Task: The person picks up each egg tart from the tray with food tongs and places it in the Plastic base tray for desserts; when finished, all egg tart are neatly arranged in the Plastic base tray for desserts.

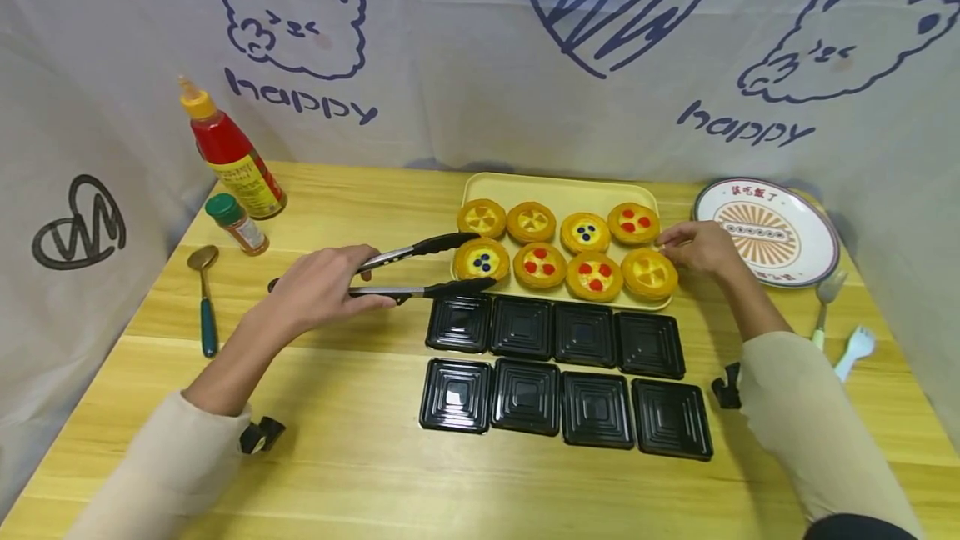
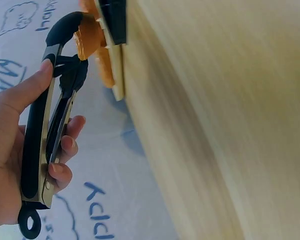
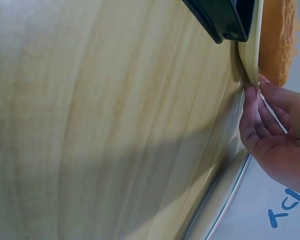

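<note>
My left hand (image 1: 318, 283) grips a pair of black-and-silver tongs (image 1: 408, 293), its fingers and thumb around the two arms in the left wrist view. The tong tips straddle a tart with blue dots (image 1: 481, 262) at the front left of a pale yellow tray (image 1: 562, 187). In the left wrist view the upper tip overlaps an orange-brown tart (image 2: 90, 39). My right hand (image 1: 702, 247) pinches the tray's right edge between thumb and fingers, beside a tart with yellow pieces (image 1: 649, 272). Other tarts, some with red dots (image 1: 540, 266), fill the tray in two rows.
Two rows of black square plastic trays (image 1: 527, 397) lie before the tart tray. A patterned plate (image 1: 806, 232), a fork (image 1: 827, 290) and a light-blue fork (image 1: 857, 348) are at right. At left stand a red sauce bottle (image 1: 238, 161) and spice jar (image 1: 238, 225), near a spoon (image 1: 207, 315).
</note>
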### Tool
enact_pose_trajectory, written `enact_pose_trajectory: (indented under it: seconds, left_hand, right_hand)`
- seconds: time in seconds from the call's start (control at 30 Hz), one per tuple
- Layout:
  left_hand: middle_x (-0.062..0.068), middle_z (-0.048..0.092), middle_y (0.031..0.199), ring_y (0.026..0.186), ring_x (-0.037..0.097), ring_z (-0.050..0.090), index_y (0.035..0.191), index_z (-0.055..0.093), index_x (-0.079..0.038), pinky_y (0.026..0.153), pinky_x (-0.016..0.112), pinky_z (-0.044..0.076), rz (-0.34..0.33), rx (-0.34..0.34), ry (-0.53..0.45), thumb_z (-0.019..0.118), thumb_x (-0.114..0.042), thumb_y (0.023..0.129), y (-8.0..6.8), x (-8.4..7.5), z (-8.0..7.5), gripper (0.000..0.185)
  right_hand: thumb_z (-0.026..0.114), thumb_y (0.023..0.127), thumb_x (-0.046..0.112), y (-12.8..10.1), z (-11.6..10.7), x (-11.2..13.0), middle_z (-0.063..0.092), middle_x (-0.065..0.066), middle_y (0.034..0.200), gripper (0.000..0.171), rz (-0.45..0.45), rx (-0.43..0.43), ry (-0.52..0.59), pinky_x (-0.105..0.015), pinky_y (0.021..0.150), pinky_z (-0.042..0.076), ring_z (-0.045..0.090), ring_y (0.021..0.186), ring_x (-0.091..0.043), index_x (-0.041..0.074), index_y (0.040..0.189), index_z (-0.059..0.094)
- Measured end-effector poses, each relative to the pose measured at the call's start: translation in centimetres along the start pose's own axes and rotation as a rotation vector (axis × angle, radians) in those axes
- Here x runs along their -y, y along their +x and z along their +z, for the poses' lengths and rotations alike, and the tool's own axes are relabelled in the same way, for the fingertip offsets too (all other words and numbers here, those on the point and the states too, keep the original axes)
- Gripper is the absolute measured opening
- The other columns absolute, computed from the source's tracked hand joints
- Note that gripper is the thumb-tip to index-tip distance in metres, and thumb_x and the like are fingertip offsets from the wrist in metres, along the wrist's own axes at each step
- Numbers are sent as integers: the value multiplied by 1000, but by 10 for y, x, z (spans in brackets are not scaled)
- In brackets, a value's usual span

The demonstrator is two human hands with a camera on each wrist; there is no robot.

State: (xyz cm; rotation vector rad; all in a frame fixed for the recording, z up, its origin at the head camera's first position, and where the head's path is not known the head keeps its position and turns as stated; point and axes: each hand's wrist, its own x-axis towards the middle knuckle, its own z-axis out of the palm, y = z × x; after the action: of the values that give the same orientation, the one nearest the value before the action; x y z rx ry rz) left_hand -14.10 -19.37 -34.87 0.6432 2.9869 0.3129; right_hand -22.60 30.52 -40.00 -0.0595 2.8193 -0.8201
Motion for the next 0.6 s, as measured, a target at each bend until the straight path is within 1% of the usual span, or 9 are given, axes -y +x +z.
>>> enact_pose_trajectory:
  seconds: [0.13, 0.23, 0.3, 0.43, 0.53, 0.6]
  left_hand:
    - [8, 67, 90, 64, 14, 51, 119, 60, -4, 56, 28, 42, 22, -3, -18, 72, -55, 76, -23, 3, -5, 68]
    - [6, 66, 86, 62, 12, 48, 118, 60, -4, 54, 26, 40, 46, 12, -21, 74, -53, 75, -40, 6, -5, 66]
    - [5, 65, 85, 62, 11, 48, 118, 61, -4, 55, 27, 40, 57, 17, -14, 74, -51, 75, -48, 8, -4, 65]
    - [4, 67, 87, 64, 10, 49, 117, 61, -5, 57, 29, 42, 62, 26, -14, 75, -49, 75, -55, 10, 0, 62]
    - [4, 68, 89, 65, 9, 51, 118, 61, -6, 58, 28, 43, 55, 42, -25, 76, -49, 74, -56, 11, 0, 63]
    - [5, 68, 91, 65, 9, 50, 119, 60, -5, 56, 27, 41, 47, 62, -48, 76, -50, 74, -56, 11, -3, 65]
  right_hand:
    - [64, 87, 13, 0, 1, 2, 67, -22, 97, 25, 0, -11, 8, -22, 63, 39, 51, 69, -7, -4, 105, 67]
    - [64, 87, 11, 0, 1, 3, 67, -23, 97, 25, 7, -10, 31, -20, 62, 39, 52, 69, -7, -5, 105, 67]
    - [63, 86, 10, 0, 1, 4, 67, -23, 96, 25, 8, -6, 42, -20, 61, 39, 52, 68, -7, -6, 105, 67]
    - [63, 86, 9, -1, 0, 3, 68, -18, 89, 25, 16, -8, 50, -19, 59, 40, 51, 65, -6, -6, 105, 67]
    - [63, 86, 8, -1, 0, 1, 69, -13, 86, 24, 23, -5, 61, -19, 58, 41, 52, 65, -7, -7, 105, 66]
    - [62, 86, 7, -1, 0, 0, 69, -13, 86, 24, 25, -3, 71, -19, 58, 41, 53, 66, -8, -7, 105, 66]
